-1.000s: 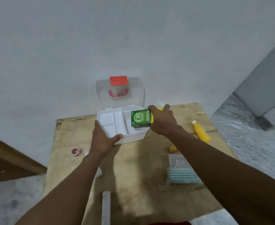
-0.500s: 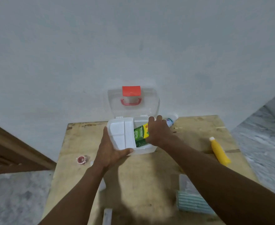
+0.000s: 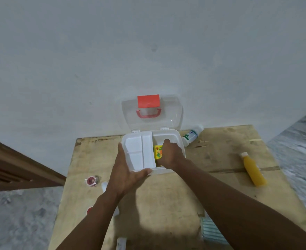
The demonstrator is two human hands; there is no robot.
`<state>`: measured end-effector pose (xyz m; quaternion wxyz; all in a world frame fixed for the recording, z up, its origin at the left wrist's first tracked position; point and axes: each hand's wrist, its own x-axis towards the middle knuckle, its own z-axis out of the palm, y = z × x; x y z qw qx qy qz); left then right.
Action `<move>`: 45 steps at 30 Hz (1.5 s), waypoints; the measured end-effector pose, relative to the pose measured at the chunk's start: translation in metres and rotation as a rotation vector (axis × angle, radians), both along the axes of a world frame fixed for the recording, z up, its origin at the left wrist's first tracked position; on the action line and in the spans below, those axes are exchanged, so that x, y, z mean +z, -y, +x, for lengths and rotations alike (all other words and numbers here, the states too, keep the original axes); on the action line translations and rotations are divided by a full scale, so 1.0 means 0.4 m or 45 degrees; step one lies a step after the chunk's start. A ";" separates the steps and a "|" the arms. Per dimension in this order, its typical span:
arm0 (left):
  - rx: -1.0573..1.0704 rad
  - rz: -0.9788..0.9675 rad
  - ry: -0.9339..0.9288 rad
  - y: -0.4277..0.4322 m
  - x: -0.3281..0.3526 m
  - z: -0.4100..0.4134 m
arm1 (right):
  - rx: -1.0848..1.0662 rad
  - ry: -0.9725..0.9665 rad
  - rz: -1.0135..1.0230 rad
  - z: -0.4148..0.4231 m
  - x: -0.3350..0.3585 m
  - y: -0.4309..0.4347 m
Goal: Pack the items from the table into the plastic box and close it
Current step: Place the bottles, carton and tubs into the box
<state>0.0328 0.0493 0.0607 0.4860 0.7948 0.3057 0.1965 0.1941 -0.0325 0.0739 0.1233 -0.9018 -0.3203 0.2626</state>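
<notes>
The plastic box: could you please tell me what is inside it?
A white divided tray covers its left side; beside it a yellow-green carton shows under the right hand. Hand and tray hide anything deeper.

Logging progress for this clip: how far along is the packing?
Lid is open. In hand: right hand sets the carton into the box; left hand holds the tray. Left: white bottle, yellow bottle, tape, cloth pack, then closing.

Gripping the white tray insert (image 3: 139, 150) with left hand (image 3: 127, 175); holding yellow carton (image 3: 158, 152) inside the open plastic box (image 3: 174, 134) with right hand (image 3: 172, 155).
</notes>
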 end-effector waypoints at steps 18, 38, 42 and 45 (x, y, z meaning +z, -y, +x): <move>0.005 -0.019 0.044 0.000 -0.001 0.002 | 0.010 0.004 0.050 0.035 -0.039 -0.044; -0.050 -0.016 0.044 0.045 -0.020 -0.017 | -0.343 0.473 0.335 -0.071 0.140 0.267; -0.021 0.020 0.025 0.022 -0.030 -0.012 | -0.173 0.252 -0.067 -0.070 0.115 0.398; -0.022 0.014 -0.008 0.023 -0.041 -0.011 | -0.059 0.099 -0.258 -0.082 0.088 0.506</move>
